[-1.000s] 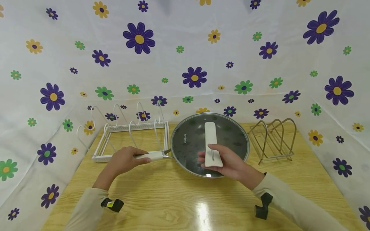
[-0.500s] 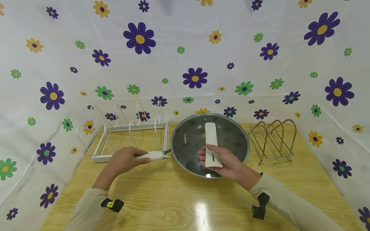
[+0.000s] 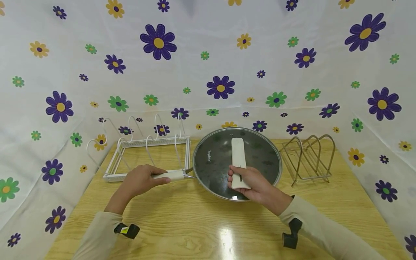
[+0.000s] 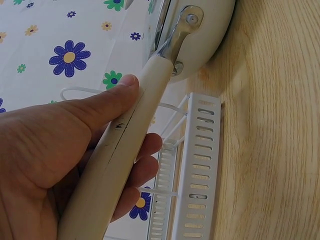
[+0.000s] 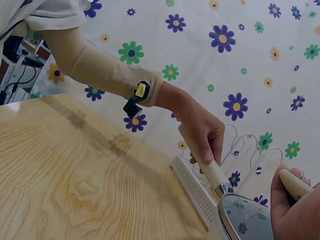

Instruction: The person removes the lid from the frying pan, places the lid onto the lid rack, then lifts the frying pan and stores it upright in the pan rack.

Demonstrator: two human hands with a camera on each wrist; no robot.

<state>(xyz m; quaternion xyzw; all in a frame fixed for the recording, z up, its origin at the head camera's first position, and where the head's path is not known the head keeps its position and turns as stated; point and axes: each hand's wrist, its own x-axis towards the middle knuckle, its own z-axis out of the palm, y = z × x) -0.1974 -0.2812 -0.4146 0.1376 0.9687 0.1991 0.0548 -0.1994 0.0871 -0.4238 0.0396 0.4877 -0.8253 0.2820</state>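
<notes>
A cream frying pan (image 4: 207, 42) sits on the table, covered by a glass lid (image 3: 214, 180) with a metal rim. My left hand (image 3: 139, 179) grips the pan's cream handle (image 3: 175, 175), its thumb laid along the top and fingers curled beneath, as the left wrist view shows. On the lid is a long cream lid handle (image 3: 238, 150). My right hand (image 3: 255, 183) holds the near end of it, thumb across the front and fingers wrapped round the left side. In the right wrist view, part of the right hand (image 5: 300, 215) shows at the edge.
Left of the pan stands a white wire rack (image 3: 189, 151) with several upright loops, close behind my left hand. A smaller bronze-coloured wire rack (image 3: 300, 159) is at the right. Flowered cloth (image 3: 201, 32) walls in the wooden table (image 3: 175, 224) at the back and sides.
The fingers of my right hand have curled in from a looser pose and now close round the lid handle. My left hand, the pan and the lid stay where they were.
</notes>
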